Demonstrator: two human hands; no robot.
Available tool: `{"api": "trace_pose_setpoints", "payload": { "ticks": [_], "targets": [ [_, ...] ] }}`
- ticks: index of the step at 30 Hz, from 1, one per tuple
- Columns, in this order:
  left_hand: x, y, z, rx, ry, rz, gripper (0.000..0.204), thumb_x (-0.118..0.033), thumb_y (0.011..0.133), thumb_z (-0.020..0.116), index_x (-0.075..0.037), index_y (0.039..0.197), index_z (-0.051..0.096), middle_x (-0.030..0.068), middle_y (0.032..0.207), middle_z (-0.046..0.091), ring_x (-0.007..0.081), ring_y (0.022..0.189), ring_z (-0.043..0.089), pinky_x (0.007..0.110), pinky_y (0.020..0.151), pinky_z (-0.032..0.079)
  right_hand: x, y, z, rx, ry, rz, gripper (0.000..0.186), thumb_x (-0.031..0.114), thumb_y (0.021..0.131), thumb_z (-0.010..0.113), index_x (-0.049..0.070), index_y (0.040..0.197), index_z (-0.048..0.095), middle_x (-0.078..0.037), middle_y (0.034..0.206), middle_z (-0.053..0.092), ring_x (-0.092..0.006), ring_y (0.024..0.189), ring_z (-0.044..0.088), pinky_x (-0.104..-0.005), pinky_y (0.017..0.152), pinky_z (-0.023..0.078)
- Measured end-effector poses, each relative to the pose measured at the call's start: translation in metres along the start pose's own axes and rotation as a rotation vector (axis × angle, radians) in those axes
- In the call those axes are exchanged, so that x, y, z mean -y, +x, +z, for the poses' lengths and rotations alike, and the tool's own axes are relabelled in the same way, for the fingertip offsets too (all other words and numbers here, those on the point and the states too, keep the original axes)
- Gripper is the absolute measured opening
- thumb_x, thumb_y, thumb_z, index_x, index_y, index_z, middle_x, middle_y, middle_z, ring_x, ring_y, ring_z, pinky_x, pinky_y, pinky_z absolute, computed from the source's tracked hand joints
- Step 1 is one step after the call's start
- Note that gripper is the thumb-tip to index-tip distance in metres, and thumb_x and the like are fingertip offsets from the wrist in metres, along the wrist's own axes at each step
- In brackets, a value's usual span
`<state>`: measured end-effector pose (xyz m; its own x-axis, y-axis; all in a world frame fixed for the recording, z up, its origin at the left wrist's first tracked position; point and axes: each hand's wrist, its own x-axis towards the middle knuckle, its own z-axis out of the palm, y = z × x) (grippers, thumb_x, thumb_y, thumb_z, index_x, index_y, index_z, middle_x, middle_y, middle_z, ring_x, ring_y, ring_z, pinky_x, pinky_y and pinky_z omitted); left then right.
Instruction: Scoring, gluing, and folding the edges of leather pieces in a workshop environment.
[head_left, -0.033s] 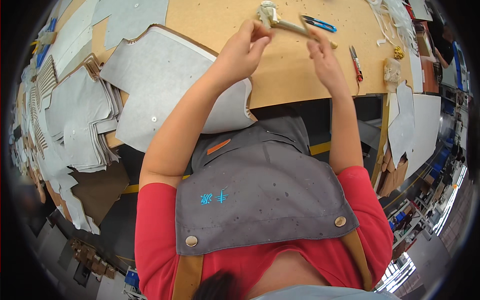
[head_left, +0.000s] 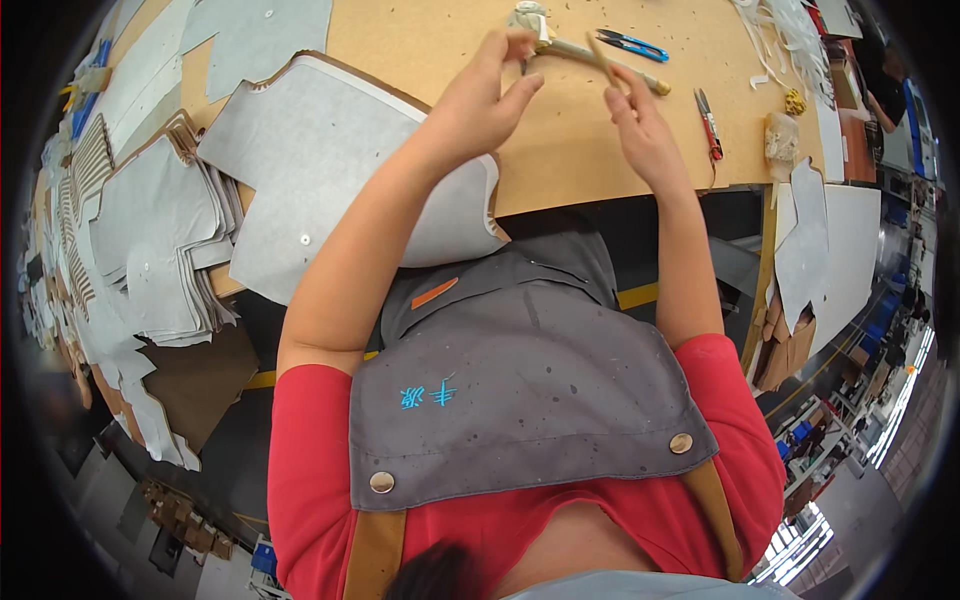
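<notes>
My left hand (head_left: 492, 98): thumb and fingers parted wider than before, presumably loosening; hold unclear. My right hand (head_left: 645, 130): closed round a slim tan stick (head_left: 602, 60), above the far side of the tan-topped desk (head_left: 570, 150).

Bright, even light, glare at lower right, edges bent, rim black
</notes>
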<state>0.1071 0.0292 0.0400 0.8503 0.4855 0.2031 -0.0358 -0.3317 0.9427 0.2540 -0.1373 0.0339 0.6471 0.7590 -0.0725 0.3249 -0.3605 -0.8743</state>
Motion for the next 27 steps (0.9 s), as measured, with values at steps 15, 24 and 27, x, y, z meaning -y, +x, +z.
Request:
{"api": "trace_pose_setpoints", "payload": {
  "ticks": [15, 24, 27],
  "targets": [
    [0.014, -0.117, -0.019, 0.175, 0.867, 0.031, 0.036, -0.025, 0.086, 0.063, -0.020, 0.122, 0.060, -0.0001, 0.136, 0.051, 0.0222, 0.131, 0.041, 0.042, 0.110, 0.025, 0.035, -0.096, 0.035, 0.399, -0.601, -0.084, 0.036, 0.035, 0.092, 0.053, 0.018, 0.124, 0.053, -0.015, 0.091, 0.057, -0.0321, 0.070, 0.063, -0.0389, 0.059, 0.051],
    [0.026, -0.115, -0.012, 0.107, 0.898, 0.052, 0.038, -0.025, 0.089, 0.059, -0.023, 0.127, 0.057, -0.0012, 0.137, 0.049, 0.0233, 0.132, 0.040, 0.045, 0.111, 0.020, 0.034, -0.095, 0.052, 0.250, -0.615, -0.126, 0.032, 0.032, 0.088, 0.060, 0.016, 0.116, 0.055, -0.015, 0.088, 0.056, -0.0309, 0.066, 0.062, -0.0395, 0.054, 0.050],
    [0.026, -0.116, -0.011, 0.103, 0.901, 0.070, 0.038, -0.024, 0.089, 0.059, -0.023, 0.127, 0.057, -0.0014, 0.135, 0.050, 0.0236, 0.131, 0.041, 0.046, 0.111, 0.021, 0.039, -0.094, 0.053, 0.271, -0.642, -0.120, 0.033, 0.033, 0.088, 0.061, 0.017, 0.116, 0.058, -0.013, 0.090, 0.055, -0.0293, 0.067, 0.061, -0.0383, 0.056, 0.049]
  ]
}}
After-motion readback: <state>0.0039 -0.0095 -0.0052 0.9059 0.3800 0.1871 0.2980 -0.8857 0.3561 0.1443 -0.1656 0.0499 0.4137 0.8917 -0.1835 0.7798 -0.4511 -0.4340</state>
